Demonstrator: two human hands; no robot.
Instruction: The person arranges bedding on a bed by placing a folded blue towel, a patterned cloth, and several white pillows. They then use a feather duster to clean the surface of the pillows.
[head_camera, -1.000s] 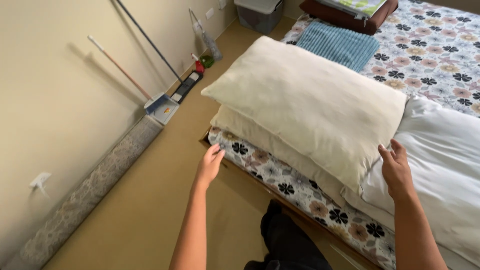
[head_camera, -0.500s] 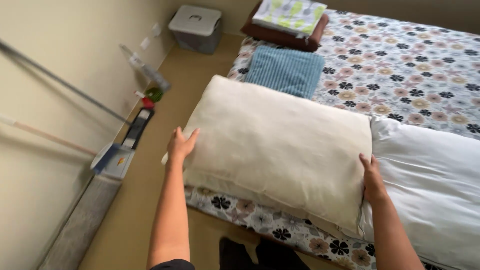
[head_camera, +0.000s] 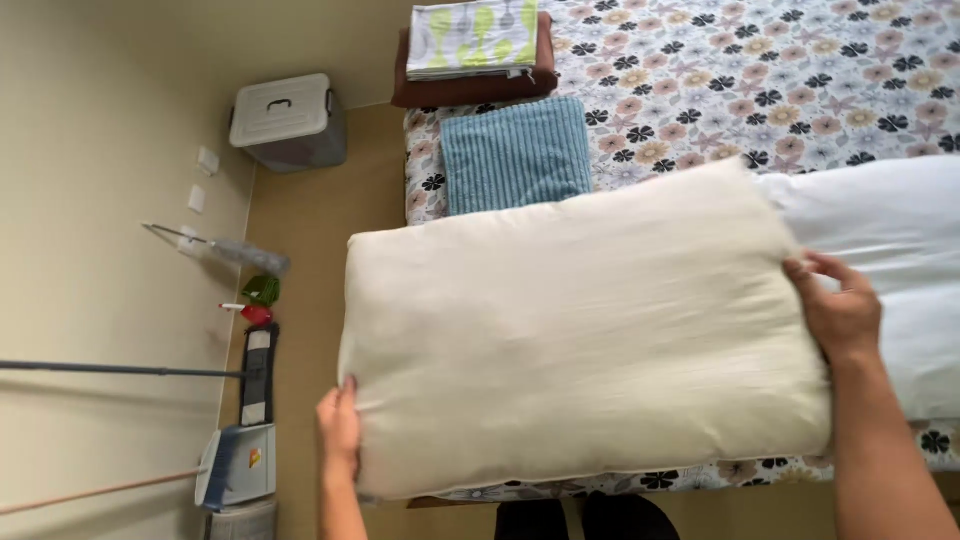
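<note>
Squarely across the middle of the frame lies one large cream pillow (head_camera: 580, 340), held flat by its two short ends over the near edge of the bed with the floral sheet (head_camera: 760, 70). The left hand (head_camera: 340, 430), at lower left, presses against the pillow's left edge with fingers curled narrowly around the corner — the fingertips are hidden behind the fabric, so how deep the grip goes I cannot tell. The right hand (head_camera: 840, 305), at centre right, clasps the opposite edge, fingers bent over the top and thumb below. Gripping both ends this way likely keeps the soft bulk level rather than sagging.

Just right of the pillow, partly under it, sits white bedding (head_camera: 890, 220) — one piece or two I cannot tell.

Counted, the rest runs so: one folded blue ribbed towel (head_camera: 515, 155) at upper centre, lying on the sheet; one folded stack above it — a green-and-white patterned cloth (head_camera: 470, 35) on a dark brown one (head_camera: 470, 90); one grey lidded storage box (head_camera: 290, 120) on the floor at upper left; and along the left wall, two long handles — a dark one (head_camera: 110, 370) and a reddish one (head_camera: 95, 492) — beside a flat mop head (head_camera: 257, 375) and a blue dustpan (head_camera: 235, 465).
</note>
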